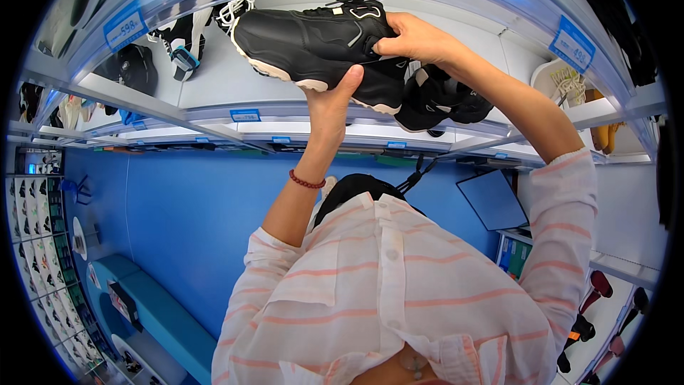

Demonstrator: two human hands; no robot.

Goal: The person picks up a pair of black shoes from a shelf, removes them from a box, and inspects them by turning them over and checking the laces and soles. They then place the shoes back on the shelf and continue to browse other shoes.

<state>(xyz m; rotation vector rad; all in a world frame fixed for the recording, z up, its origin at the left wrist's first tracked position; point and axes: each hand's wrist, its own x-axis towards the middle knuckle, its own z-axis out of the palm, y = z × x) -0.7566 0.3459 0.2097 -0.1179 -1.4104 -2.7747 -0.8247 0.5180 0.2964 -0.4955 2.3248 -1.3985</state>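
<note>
A black sneaker (299,37) with a cream sole and black laces is held over a white shelf, its toe to the left. My left hand (331,99) supports it from below at the sole, thumb up along its side. At the heel end, my right hand (414,37) grips the upper near the collar. More black upper and cream sole show below the right hand; whether they belong to a second shoe I cannot tell. Close by on the right sits another black sneaker (454,99), partly hidden behind the held one.
The shelf (208,80) carries other shoes, among them a black shoe (136,69) and white-laced pale shoes (566,83). Blue price tags (246,115) line its clear edge. A floor mirror (492,200) leans at right. A teal bench (155,299) stands lower left on the blue floor (176,208).
</note>
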